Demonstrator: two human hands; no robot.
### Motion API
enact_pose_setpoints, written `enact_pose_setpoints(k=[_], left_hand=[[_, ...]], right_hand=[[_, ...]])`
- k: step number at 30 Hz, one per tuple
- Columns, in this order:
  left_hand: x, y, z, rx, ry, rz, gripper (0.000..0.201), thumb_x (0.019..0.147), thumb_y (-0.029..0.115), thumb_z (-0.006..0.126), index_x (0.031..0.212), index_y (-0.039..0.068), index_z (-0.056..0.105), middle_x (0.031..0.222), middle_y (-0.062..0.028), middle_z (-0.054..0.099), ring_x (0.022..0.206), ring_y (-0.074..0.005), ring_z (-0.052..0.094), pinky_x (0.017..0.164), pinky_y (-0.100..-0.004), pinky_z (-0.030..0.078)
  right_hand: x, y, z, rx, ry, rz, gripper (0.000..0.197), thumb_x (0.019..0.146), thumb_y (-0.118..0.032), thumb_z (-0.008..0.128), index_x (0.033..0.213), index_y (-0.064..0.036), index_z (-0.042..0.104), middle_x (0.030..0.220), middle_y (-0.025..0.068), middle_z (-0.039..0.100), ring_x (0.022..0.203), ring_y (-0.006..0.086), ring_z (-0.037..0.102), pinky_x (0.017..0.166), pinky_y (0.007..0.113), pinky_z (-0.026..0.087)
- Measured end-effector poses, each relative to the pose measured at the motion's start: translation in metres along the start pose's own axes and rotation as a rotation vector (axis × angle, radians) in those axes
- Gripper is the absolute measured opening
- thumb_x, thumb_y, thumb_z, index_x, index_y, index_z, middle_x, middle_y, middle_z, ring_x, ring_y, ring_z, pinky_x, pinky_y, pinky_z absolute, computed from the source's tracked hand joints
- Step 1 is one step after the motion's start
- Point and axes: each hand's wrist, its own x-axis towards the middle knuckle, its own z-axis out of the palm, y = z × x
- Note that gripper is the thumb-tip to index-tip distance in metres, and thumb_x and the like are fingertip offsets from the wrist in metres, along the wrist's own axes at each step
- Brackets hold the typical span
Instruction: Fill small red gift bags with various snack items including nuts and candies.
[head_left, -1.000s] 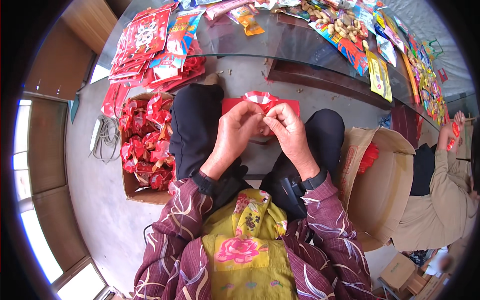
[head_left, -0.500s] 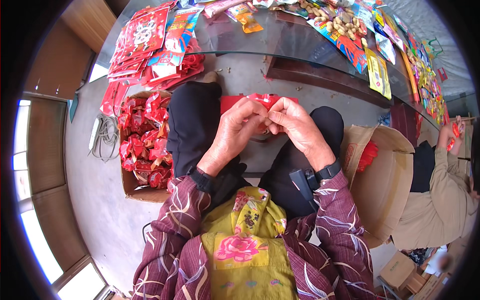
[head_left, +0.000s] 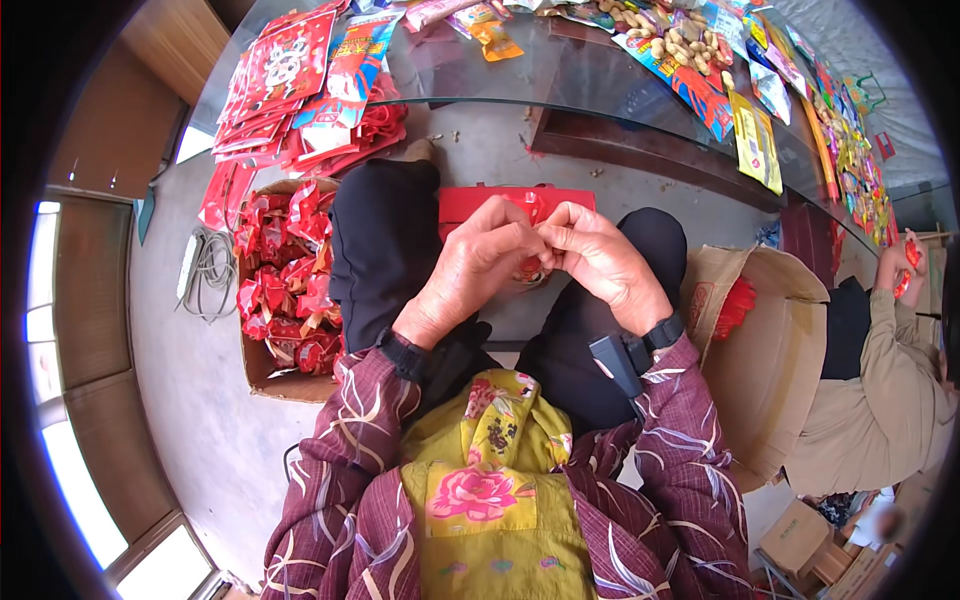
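Note:
My left hand (head_left: 475,262) and my right hand (head_left: 608,268) meet over my lap, thumbs and fingers pinched together. Between the fingertips is part of a small red shiny wrapper (head_left: 537,207), mostly hidden by my fingers. A printed, rounded patch (head_left: 529,270) shows below the fingertips; I cannot tell what it belongs to. Just beyond the hands, between my knees, a flat-topped red bag or box (head_left: 468,203) lies partly covered by my fingers.
A cardboard box (head_left: 287,388) of red wrapped bundles stands left of my knee. To the right is an open carton (head_left: 765,370) with red material inside. Ahead, a glass table (head_left: 570,75) bears red packets (head_left: 285,75), snacks and peanuts (head_left: 680,42). A co-worker (head_left: 870,400) sits at the right.
The red shiny wrapper that bulged above my fingertips has dropped mostly out of sight behind them, and more of the red bag or box behind shows. Both hands remain pinched together.

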Motion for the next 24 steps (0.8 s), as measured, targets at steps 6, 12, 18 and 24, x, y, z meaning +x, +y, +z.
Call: enact_pose_setpoints(k=[6, 12, 18, 24], left_hand=[[-0.003, 0.004, 0.007, -0.061, 0.118, -0.331, 0.023, 0.081, -0.005, 0.069, 0.103, 0.002, 0.067, 0.087, -0.0076, 0.061, 0.078, -0.0237, 0.063, 0.071, -0.0317, 0.051], [-0.005, -0.008, 0.007, 0.087, 0.04, -0.292, 0.018, 0.083, 0.001, 0.067, 0.101, -0.001, 0.067, 0.092, -0.0163, 0.064, 0.086, -0.036, 0.066, 0.075, -0.0374, 0.053], [-0.005, -0.014, 0.011, 0.094, 0.064, -0.299, 0.015, 0.084, 0.004, 0.068, 0.097, -0.003, 0.067, 0.083, -0.0127, 0.063, 0.073, -0.0253, 0.065, 0.067, -0.033, 0.051], [-0.003, -0.007, 0.01, -0.165, 0.007, -0.594, 0.02, 0.093, 0.015, 0.064, 0.094, -0.004, 0.066, 0.07, -0.0059, 0.063, 0.063, -0.0102, 0.059, 0.059, -0.0306, 0.048]], right_hand=[[-0.002, 0.001, 0.008, -0.077, 0.062, -0.051, 0.012, 0.09, -0.011, 0.071, 0.094, -0.0064, 0.06, 0.088, 0.0042, 0.067, 0.078, 0.0111, 0.06, 0.074, 0.025, 0.05], [-0.006, 0.0, 0.021, -0.298, 0.115, -0.154, 0.013, 0.088, -0.007, 0.073, 0.091, -0.0054, 0.06, 0.089, 0.0027, 0.068, 0.077, 0.0088, 0.06, 0.073, 0.024, 0.049], [-0.001, 0.014, 0.034, -1.352, 0.407, -0.788, 0.017, 0.08, 0.001, 0.068, 0.085, -0.0052, 0.053, 0.079, 0.0082, 0.061, 0.073, 0.0255, 0.063, 0.065, 0.035, 0.049], [0.005, 0.019, 0.033, -1.547, 0.44, -1.017, 0.017, 0.078, 0.001, 0.067, 0.082, -0.0047, 0.051, 0.082, 0.0107, 0.056, 0.071, 0.0312, 0.059, 0.062, 0.042, 0.049]])
